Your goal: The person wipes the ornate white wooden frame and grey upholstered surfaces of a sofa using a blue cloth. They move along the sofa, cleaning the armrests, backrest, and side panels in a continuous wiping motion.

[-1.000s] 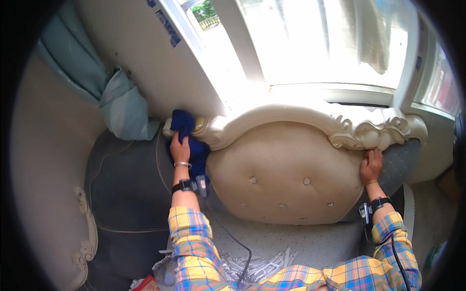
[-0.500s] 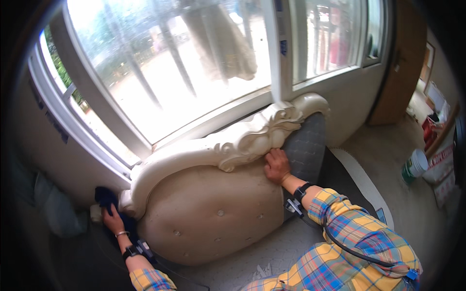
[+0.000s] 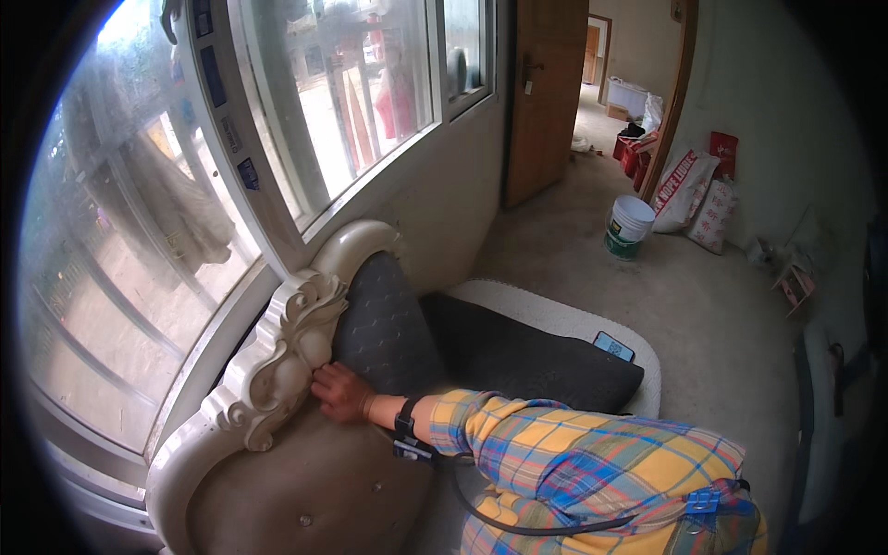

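Note:
My right hand (image 3: 342, 392) is closed in a fist against the upholstered headboard. Its knuckles lie just beneath the carved cream frame (image 3: 287, 347), where brown padding meets grey fabric; what the fingers hold, if anything, is hidden. The brown tufted padding (image 3: 305, 481), set with small buttons, fills the lower left. To the right of the hand is dark grey quilted fabric (image 3: 379, 319). The headboard leans by the window. My left hand is out of view, as is the dark blue cloth it was at.
Dark grey material (image 3: 527, 356) lies on a white-edged bed or mat (image 3: 638, 393), with a phone (image 3: 613, 347) on it. Further off stand a white-and-green bucket (image 3: 629, 229), stuffed sacks (image 3: 689, 190) and an open wooden door (image 3: 538, 102). The window frame (image 3: 242, 148) runs along the left.
My view has swung to the right, taking my left hand and the dark blue cloth out of the picture. My right hand stays closed at the same place under the carving.

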The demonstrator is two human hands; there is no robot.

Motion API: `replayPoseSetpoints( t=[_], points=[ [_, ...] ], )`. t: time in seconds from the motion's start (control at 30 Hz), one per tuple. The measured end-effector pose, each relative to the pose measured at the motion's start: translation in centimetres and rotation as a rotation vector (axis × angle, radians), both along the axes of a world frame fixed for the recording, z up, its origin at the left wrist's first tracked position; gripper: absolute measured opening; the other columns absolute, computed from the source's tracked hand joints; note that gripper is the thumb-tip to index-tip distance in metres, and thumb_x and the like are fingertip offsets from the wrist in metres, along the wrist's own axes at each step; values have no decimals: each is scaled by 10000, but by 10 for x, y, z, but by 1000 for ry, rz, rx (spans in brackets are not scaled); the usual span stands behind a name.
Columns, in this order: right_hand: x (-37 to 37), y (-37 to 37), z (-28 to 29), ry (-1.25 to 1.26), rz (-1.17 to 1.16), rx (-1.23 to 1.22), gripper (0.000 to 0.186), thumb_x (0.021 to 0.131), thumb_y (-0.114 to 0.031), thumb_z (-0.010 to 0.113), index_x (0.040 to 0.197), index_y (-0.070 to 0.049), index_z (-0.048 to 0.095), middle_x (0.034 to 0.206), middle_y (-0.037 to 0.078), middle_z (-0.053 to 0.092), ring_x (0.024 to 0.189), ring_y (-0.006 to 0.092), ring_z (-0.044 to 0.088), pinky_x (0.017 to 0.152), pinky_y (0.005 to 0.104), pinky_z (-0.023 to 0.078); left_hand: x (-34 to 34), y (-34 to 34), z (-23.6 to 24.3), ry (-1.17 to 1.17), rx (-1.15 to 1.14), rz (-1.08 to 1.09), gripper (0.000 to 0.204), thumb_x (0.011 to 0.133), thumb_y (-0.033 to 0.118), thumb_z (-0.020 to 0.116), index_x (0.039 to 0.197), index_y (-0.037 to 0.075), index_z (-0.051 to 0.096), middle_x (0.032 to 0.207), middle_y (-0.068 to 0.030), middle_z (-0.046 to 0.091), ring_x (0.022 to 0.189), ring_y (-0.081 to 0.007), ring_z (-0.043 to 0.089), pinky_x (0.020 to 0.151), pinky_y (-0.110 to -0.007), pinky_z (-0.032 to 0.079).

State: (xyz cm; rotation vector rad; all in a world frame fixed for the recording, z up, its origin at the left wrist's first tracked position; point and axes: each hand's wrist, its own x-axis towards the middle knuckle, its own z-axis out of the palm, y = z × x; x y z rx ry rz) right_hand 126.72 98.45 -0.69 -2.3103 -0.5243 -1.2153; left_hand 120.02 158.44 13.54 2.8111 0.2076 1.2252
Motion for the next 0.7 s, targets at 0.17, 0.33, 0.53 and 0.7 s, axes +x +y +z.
replayPoseSetpoints(
  t=[0.17, 0.33, 0.53, 0.7],
  points=[
    [-5, 2, 7, 51, 1, 14, 249, 616, -152, 607, 838, -57, 543, 947, 142, 522, 918, 326, 512, 815, 435, 425, 23, -43, -30, 40, -168, 88, 406, 863, 395, 644, 1030, 28, 693, 948, -167, 698, 828, -356, 663, 725, -432, 533],
    [14, -3, -7, -65, 117, 34, 204, 643, -139, 601, 833, -68, 580, 869, 155, 535, 843, 338, 535, 759, 441, 446, 34, -45, -43, 77, -230, 303, 421, 885, 392, 607, 1043, 8, 674, 993, -173, 681, 887, -334, 647, 780, -422, 511],
    [16, -10, -16, -48, 58, -73, 100, 691, -119, 531, 762, -62, 491, 791, 146, 466, 788, 345, 481, 696, 468, 404, -66, -92, -107, -100, -761, 329, 426, 964, 354, 483, 1076, -34, 618, 1100, -183, 634, 983, -278, 596, 865, -385, 452],
    [11, 1, -4, 44, 0, -46, 104, 674, -82, 506, 764, -49, 465, 825, 170, 459, 819, 380, 462, 739, 475, 382, -118, -111, -77, -895, -1669, -75, 536, 972, 360, 468, 1295, -68, 484, 1313, -152, 524, 1167, -238, 520, 1037, -314, 361]
  ],
)
